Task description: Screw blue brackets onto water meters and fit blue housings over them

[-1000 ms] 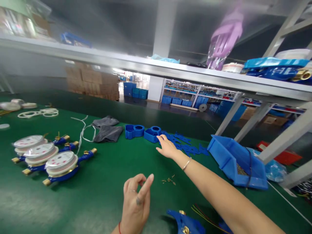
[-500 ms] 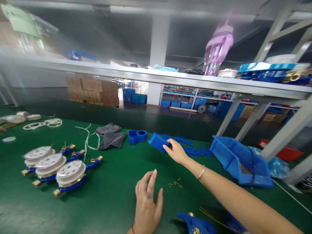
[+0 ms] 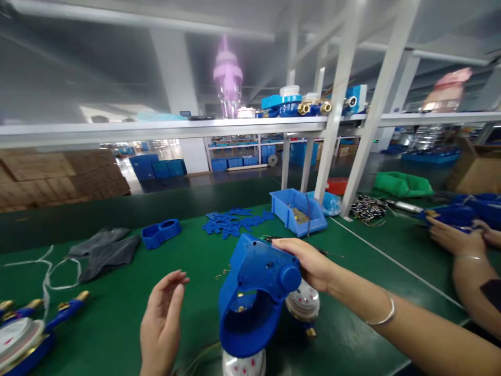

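My right hand (image 3: 313,263) grips a blue plastic meter housing (image 3: 254,295) and holds it above the green bench, over two water meters (image 3: 303,303) with white dials. My left hand (image 3: 162,324) hovers to the left of the housing, fingers loosely apart and holding nothing. A second blue housing (image 3: 160,232) lies further back on the bench. Flat blue plastic pieces (image 3: 230,222) are scattered behind it.
A blue bin (image 3: 299,211) of small brass parts stands at the back right. Grey cloth (image 3: 104,248) and white cord lie at the left, finished meters (image 3: 23,329) at the lower left. Another person's hands (image 3: 456,237) work at the right. White shelf posts (image 3: 338,104) rise behind.
My right hand picked the blue housing up from the far bench and brought it close, over the meters. The view swung right, bringing another person's hands into sight.
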{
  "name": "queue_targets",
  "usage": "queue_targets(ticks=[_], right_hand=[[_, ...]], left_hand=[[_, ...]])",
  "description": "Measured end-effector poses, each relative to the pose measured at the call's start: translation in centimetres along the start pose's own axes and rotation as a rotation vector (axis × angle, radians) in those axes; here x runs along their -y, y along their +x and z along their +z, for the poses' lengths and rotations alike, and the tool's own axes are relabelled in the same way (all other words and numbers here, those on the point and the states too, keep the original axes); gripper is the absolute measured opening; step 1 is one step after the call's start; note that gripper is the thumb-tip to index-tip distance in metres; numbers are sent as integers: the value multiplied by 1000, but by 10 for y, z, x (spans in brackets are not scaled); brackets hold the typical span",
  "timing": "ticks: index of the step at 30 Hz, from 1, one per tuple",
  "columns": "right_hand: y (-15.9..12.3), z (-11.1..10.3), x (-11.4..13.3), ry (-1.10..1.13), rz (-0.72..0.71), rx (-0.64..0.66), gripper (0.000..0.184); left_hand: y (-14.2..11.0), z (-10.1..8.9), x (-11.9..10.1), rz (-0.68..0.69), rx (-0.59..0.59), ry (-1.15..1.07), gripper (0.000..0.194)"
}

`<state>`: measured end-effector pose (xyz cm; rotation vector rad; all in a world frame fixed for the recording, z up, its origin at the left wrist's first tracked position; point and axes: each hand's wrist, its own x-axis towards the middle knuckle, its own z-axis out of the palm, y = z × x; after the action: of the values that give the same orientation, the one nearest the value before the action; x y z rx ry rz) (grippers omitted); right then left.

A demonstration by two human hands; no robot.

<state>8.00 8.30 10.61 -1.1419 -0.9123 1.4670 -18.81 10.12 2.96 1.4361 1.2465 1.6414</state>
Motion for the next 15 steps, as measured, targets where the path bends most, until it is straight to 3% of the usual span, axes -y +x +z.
queue_targets(ticks=[2,4,7,10,15], right_hand=[[-5,-4,3,21,27,10,32],[-6,-6,6,27,58,28,26],[-2,-8,9,23,68,26,21],[3,-11,9,-23,27,2,24],[0,-31,5,-209,-127,-21,33]], left_hand=[[-13,15,-33,-39,204,-73,46],[-23,32,-58,-172,426,-205,54],[-35,55,-79,-348,660,-369,60],[-44,68,-86,-427,675,-475,61],[-44,82,-92,-792,524,-595,49]])
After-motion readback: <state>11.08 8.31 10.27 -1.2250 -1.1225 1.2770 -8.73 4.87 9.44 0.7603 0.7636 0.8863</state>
